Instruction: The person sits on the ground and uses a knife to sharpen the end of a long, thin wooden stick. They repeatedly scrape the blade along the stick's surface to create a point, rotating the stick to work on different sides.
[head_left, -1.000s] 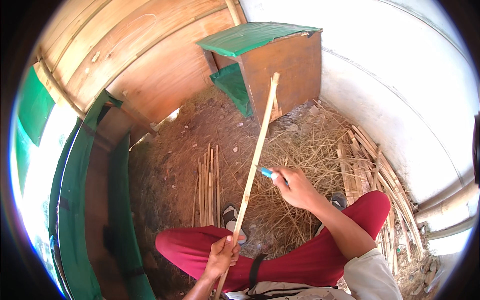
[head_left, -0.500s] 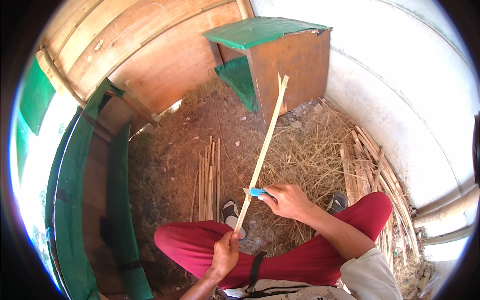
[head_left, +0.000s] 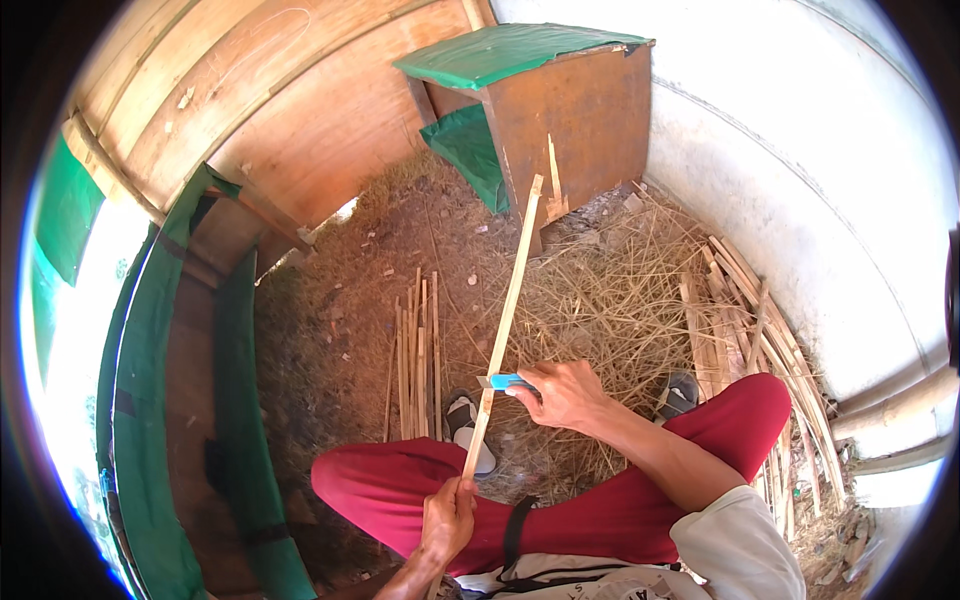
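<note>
A long pale strip of bamboo or wood (head_left: 517, 278) slants up and away from my lap. Its lower end is gripped in my left hand (head_left: 447, 520), closed above my left thigh. My right hand (head_left: 565, 393) is wrapped round a blue utility knife (head_left: 511, 382). The knife's blade lies across the strip, about a third of the way up from my left hand, and touches it. Most of the knife's handle is hidden inside my right fingers.
Several finished-looking strips (head_left: 418, 350) lie left of my left foot. Loose shavings (head_left: 590, 310) cover the ground ahead, and a pile of split strips (head_left: 765, 325) leans by the white wall. A wooden cabinet (head_left: 575, 120) with a green top stands beyond; a green-covered bench (head_left: 150, 400) runs along the left.
The strip's far end has shifted slightly left and nearer. My left hand has dropped a little toward my body, while the blade stays across the strip and my right hand has moved slightly left.
</note>
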